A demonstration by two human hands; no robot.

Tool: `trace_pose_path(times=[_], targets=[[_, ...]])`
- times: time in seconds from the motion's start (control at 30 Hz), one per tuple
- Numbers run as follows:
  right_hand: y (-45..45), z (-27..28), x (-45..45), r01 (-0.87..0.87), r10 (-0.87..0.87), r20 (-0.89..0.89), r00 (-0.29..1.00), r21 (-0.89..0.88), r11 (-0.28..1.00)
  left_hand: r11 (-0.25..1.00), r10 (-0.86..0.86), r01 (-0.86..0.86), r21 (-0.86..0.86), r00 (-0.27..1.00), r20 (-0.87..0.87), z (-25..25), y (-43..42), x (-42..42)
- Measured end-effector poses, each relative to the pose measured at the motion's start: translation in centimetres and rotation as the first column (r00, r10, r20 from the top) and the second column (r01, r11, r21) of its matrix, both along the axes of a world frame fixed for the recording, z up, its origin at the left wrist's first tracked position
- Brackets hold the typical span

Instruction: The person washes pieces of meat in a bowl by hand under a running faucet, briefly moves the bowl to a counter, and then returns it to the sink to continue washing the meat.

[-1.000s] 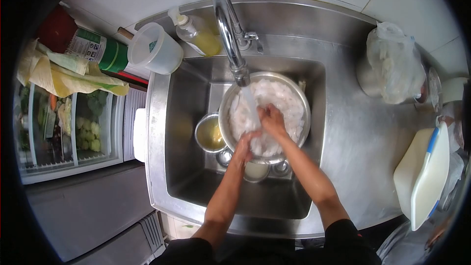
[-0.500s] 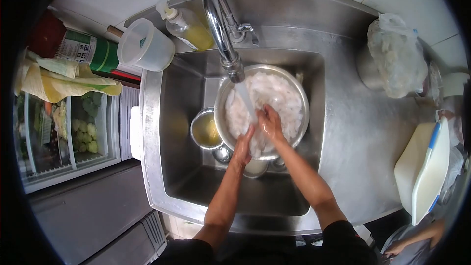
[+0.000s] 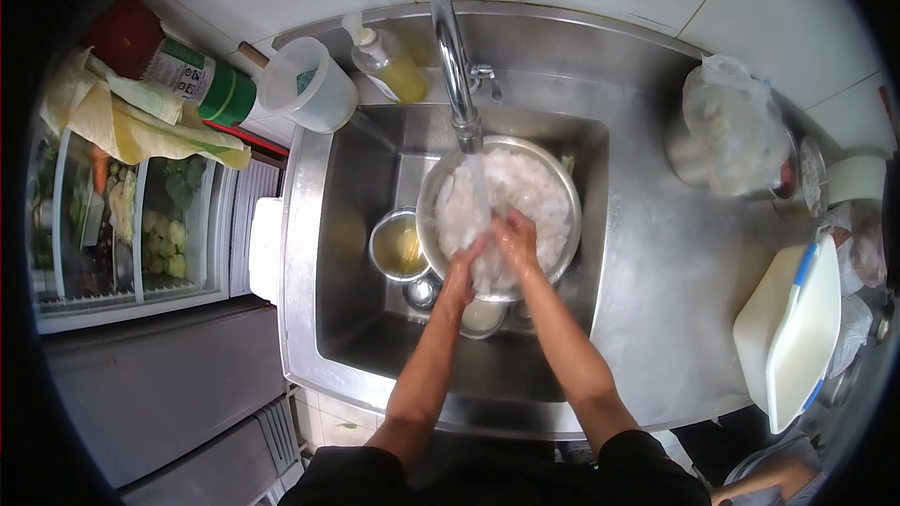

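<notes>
A round metal bowl (image 3: 574,242) full of wet, pale whitish-pink pieces (image 3: 536,178) sits in the sink; they look like raw meat or seafood, but the exact kind is unclear. Water runs from the tap (image 3: 469,136) onto the pieces and my hands. My left hand (image 3: 463,272) reaches over the bowl's near left side, its fingers among the pieces and smeared by motion. My right hand (image 3: 516,239) is beside it, fingers bent and drawn together over the pieces; what they hold is hidden.
A smaller bowl of yellowish liquid (image 3: 400,245) stands left of the large bowl in the sink (image 3: 375,337). Behind are a soap bottle (image 3: 394,70) and a plastic tub (image 3: 309,89). At right are a bagged container (image 3: 736,136) and a white basin (image 3: 787,333). Another person's arm (image 3: 773,480) shows lower right.
The camera view has shifted slightly, so the sink and tap sit lower. Both hands stay in the bowl under the stream and have moved a little among the pieces.
</notes>
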State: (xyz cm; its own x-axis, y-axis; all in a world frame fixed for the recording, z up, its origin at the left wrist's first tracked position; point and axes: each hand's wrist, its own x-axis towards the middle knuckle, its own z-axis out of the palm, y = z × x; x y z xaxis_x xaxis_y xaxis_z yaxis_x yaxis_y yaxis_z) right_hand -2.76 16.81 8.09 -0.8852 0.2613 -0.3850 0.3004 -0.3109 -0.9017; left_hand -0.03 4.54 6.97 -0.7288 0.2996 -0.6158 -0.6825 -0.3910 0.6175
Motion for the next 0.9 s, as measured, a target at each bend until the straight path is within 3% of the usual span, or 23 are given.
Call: trace_pose_path(times=[0.17,0.27,0.4,0.5,0.7,0.9], targets=[[0.3,2.6,0.2,-0.005,0.009,0.077,0.997,-0.049,0.999,1.000,-0.013,0.013,0.022,1.000,-0.020,-1.6,-1.2,0.5],[0.0,1.3,0.3,-0.004,0.007,0.060,0.998,-0.054,0.999,0.985,0.034,-0.018,-0.170,0.995,0.090,5.0,0.1,0.6],[-0.7,-1.3,0.0,0.045,-0.045,0.010,0.999,-0.027,0.999,0.999,0.042,-0.042,-0.011,0.998,0.045,0.3,-0.5,1.1],[-1.6,-0.5,-0.6,0.068,-0.086,0.043,0.995,0.310,0.948,0.999,-0.015,0.015,-0.029,1.000,-0.011,-0.3,-0.9,1.2],[-2.2,-0.8,-1.3,-0.078,-0.002,0.119,0.993,0.663,0.745,0.992,0.017,-0.017,-0.124,1.000,-0.001,2.6,-0.3,1.0],[-2.0,-3.0,-0.9,-0.073,0.012,0.105,0.994,0.605,0.793,0.996,-0.033,0.032,-0.080,0.999,-0.013,0.7,-1.2,0.9]])
